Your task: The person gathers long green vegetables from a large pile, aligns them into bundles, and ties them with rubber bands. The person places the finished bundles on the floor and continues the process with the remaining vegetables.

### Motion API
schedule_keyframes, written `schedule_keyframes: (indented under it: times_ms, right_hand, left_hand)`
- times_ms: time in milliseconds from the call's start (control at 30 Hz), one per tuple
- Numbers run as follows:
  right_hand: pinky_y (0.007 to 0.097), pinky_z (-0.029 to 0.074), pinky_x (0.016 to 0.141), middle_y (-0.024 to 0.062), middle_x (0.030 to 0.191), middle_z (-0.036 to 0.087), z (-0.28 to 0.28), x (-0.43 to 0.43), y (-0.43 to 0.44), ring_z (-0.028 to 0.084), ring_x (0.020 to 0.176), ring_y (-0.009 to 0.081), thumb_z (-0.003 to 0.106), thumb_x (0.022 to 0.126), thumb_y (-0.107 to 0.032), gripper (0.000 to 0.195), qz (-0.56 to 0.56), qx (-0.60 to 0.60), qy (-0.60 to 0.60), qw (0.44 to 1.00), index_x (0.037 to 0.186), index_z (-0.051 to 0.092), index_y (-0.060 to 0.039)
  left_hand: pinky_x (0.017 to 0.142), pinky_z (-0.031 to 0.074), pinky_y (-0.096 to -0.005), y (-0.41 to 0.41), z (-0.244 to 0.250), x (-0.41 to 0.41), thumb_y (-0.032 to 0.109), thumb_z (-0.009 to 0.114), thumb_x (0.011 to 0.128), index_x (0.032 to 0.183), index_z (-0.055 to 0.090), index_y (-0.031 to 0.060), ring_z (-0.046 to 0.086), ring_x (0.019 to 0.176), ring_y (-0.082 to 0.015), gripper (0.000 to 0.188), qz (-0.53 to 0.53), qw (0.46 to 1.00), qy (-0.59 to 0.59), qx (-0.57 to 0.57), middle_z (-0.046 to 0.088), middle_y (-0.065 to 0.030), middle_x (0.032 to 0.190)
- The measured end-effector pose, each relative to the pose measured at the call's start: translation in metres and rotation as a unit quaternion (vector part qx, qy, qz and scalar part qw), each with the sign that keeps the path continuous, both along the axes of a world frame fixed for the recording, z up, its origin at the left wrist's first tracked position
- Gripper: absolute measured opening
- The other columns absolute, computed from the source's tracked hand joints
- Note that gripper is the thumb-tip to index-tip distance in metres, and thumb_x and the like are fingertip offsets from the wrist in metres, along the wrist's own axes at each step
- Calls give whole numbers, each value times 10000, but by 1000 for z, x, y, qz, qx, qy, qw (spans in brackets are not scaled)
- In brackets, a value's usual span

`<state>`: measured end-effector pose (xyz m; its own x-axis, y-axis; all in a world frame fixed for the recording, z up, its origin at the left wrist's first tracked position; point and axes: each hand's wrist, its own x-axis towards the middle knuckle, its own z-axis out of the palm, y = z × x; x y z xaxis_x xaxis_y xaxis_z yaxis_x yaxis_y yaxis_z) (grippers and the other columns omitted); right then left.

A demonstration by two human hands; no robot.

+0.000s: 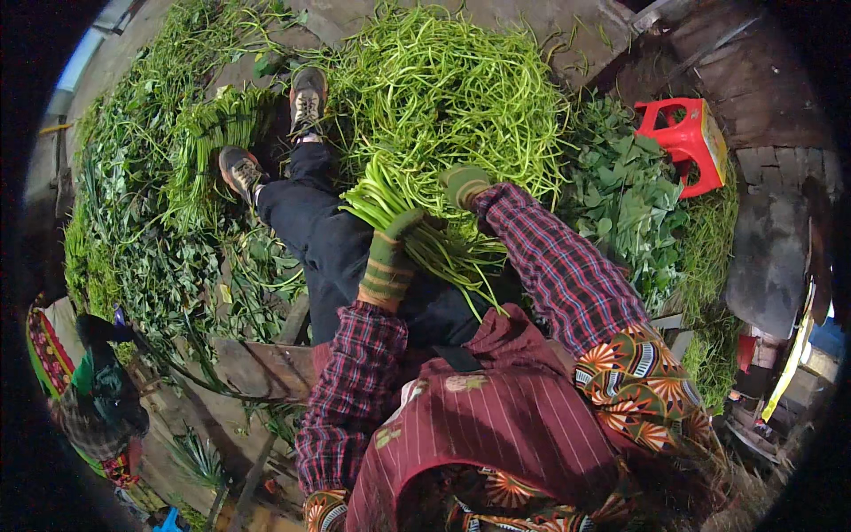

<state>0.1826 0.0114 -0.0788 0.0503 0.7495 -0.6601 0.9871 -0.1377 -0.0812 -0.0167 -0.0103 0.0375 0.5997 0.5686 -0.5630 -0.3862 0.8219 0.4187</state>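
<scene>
My left hand (391,259), in a green striped knit glove, is closed around a bunch of long green stems (382,199) held across my lap. The thick ends point up and left, the thin ends hang down to the right. My right hand (463,185), in a matching glove, is at the lower edge of a large heap of loose green stems (452,93), right of the bunch. Its fingers are partly hidden, so I cannot tell whether it grips any stems.
Tied stem bundles (216,126) lie left of my shoes (308,103). Leafy greens (166,266) cover the ground at left, with another leafy pile (621,186) at right beside a red plastic stool (698,143). Another person (100,392) is at the lower left.
</scene>
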Motion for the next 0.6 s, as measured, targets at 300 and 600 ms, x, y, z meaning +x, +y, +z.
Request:
schedule_keyframes:
  times_ms: [300, 600]
  right_hand:
    - [342, 433, 755, 146, 928, 595, 20, 64, -38, 564, 838, 258, 536, 771, -291, 372, -323, 197, 217, 900, 1067, 530, -67]
    - [288, 413, 601, 91, 850, 573, 79, 90, -42, 520, 707, 180, 577, 767, -226, 355, -530, 216, 512, 640, 1061, 513, -38]
  left_hand:
    - [584, 501, -341, -4, 2, 0, 148, 593, 703, 863, 539, -6, 581, 652, -223, 228, 22, 999, -18, 36, 590, -103, 741]
    - [658, 487, -328, 0, -23, 0, 174, 566, 750, 852, 536, 4, 578, 714, -226, 201, 7, 998, -10, 69, 575, -82, 755]
